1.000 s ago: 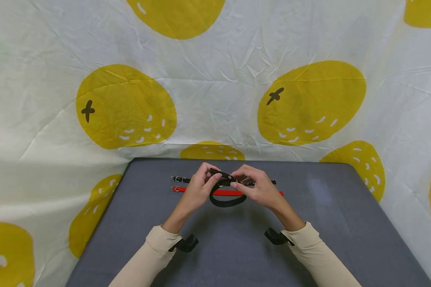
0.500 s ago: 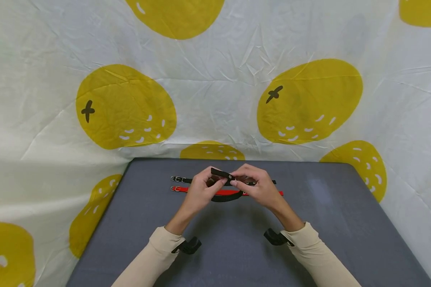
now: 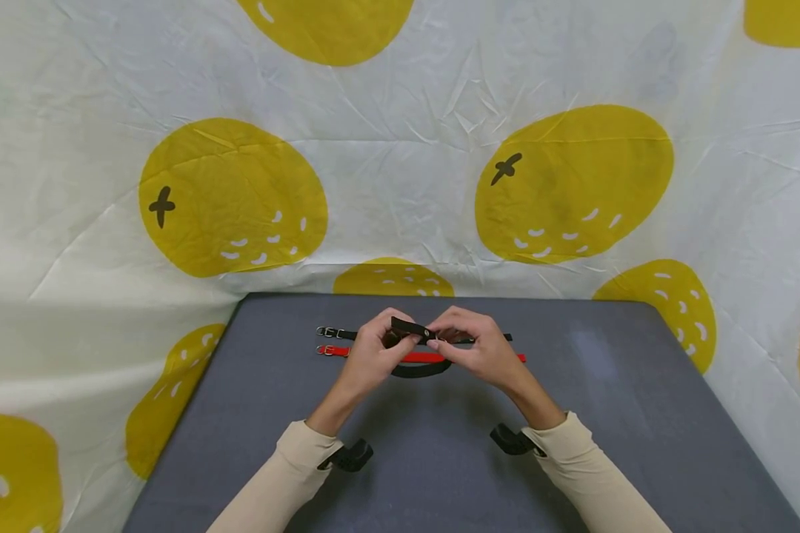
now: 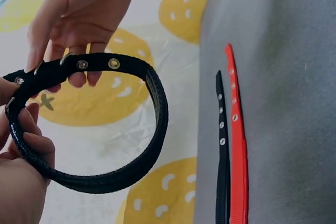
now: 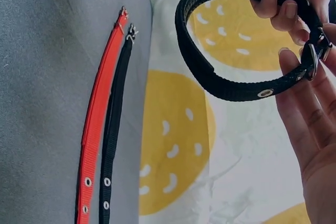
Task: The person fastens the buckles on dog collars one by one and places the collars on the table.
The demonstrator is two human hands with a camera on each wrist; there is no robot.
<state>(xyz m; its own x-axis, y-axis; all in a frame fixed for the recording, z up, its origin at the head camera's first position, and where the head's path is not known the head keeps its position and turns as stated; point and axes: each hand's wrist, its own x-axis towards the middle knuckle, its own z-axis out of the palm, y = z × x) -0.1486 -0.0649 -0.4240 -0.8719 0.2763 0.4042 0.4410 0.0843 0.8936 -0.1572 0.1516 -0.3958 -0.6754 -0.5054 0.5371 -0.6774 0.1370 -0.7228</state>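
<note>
Grey fabric-covered tabletop (image 3: 433, 481) stretches nearest, between two cream sleeves (image 3: 276, 474), leaving room before and to either side of the hands. Raised above it, a black textured strap with metal eyelets (image 4: 94, 183) is bent into a ring; the left hand (image 3: 376, 346) and right hand (image 3: 476, 343) both pinch it near its silver metal fittings (image 5: 313, 62). Its ends seem brought together, but whether they are buckled cannot be told. Farther off, a flat red strap (image 4: 239, 177) and a narrow black strap (image 4: 222, 182) lie unlooped, side by side. Close behind runs the tabletop's far edge, then a wrinkled white cloth printed with yellow fruit (image 3: 400, 192).
</note>
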